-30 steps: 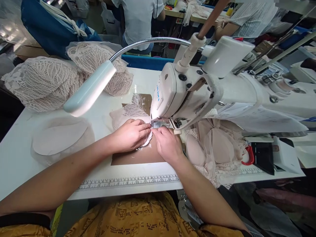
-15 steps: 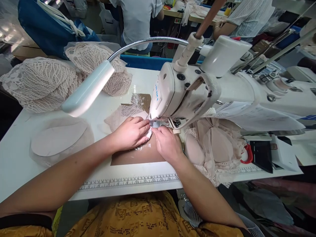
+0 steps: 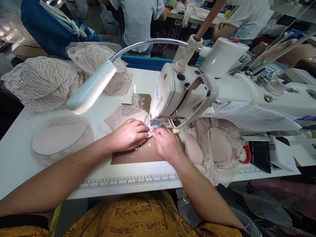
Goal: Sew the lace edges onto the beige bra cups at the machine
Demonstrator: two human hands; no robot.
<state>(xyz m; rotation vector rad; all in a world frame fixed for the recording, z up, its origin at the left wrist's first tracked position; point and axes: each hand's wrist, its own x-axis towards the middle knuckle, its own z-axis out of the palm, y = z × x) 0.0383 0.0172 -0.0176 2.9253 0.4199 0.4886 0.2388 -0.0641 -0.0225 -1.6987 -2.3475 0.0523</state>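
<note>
A pale pink lace piece (image 3: 123, 113) lies on the white table under the foot of the white sewing machine (image 3: 187, 89). My left hand (image 3: 128, 135) rests on it with fingers curled, pinching its near edge just in front of the needle. My right hand (image 3: 168, 143) sits beside it, fingertips pressed together on the same edge. Most of the lace under my hands is hidden. A brown patch (image 3: 138, 156) on the table lies below both hands.
A gooseneck lamp (image 3: 91, 87) hangs over the table's left. Stacks of lace cups (image 3: 44, 82) sit at the back left, a flat oval pad (image 3: 59, 136) nearer. Finished pink pieces (image 3: 214, 144) pile up right of the machine, by a red-handled tool (image 3: 248, 154). Other people sit behind.
The lace has fed further back under the machine foot. Both hands have drawn a little toward me, fingertips closing on its near edge.
</note>
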